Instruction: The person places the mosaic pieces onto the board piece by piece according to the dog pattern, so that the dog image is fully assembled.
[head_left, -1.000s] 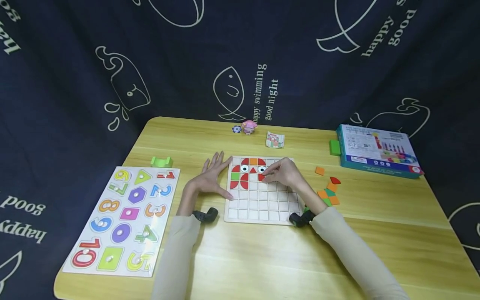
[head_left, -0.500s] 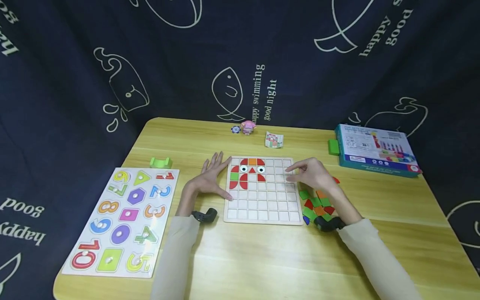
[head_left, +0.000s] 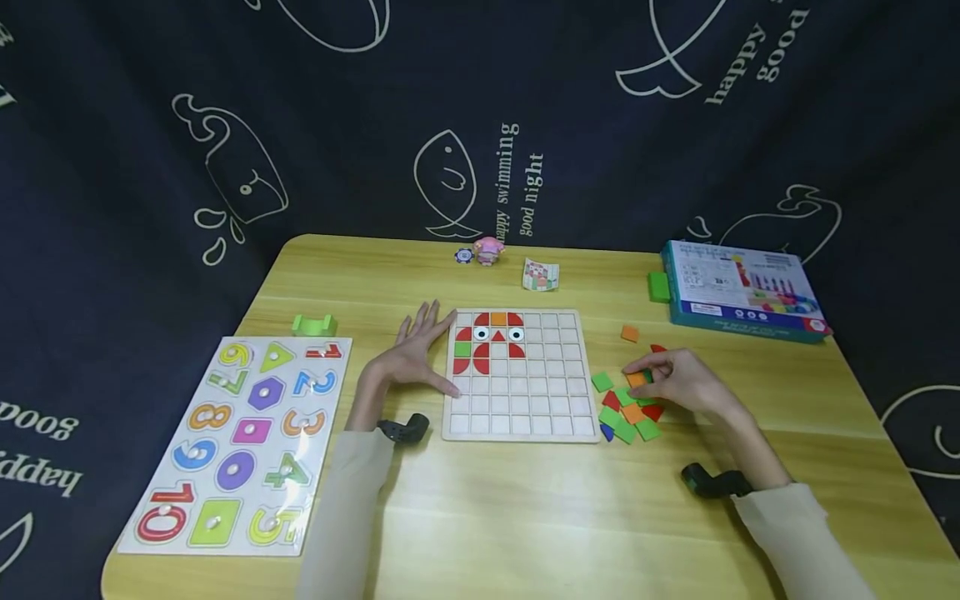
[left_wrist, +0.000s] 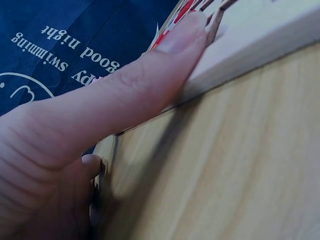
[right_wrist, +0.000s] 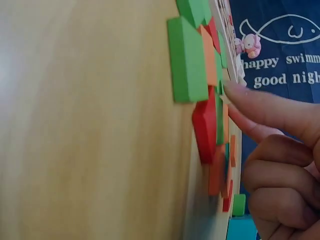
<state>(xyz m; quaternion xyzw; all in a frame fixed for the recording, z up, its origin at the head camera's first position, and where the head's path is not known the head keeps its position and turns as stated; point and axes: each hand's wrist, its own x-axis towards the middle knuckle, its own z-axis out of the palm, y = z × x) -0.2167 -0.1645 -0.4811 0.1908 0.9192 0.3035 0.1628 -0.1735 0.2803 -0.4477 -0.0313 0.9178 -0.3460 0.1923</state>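
The grid board (head_left: 517,406) lies flat on the table (head_left: 525,517), its near edge facing the person with open wood on that side; loose tiles (head_left: 625,431) crowd just beside its right edge. It looks nearly square, rows running left to right, and the small red triangle (head_left: 498,337) on it points away from the person. The left hand (head_left: 408,358) spreads its fingers along the left edge. The right hand (head_left: 686,383) holds thumb and forefinger parted over the tiles; whether they touch one is unclear. The table's near edge is cut off.
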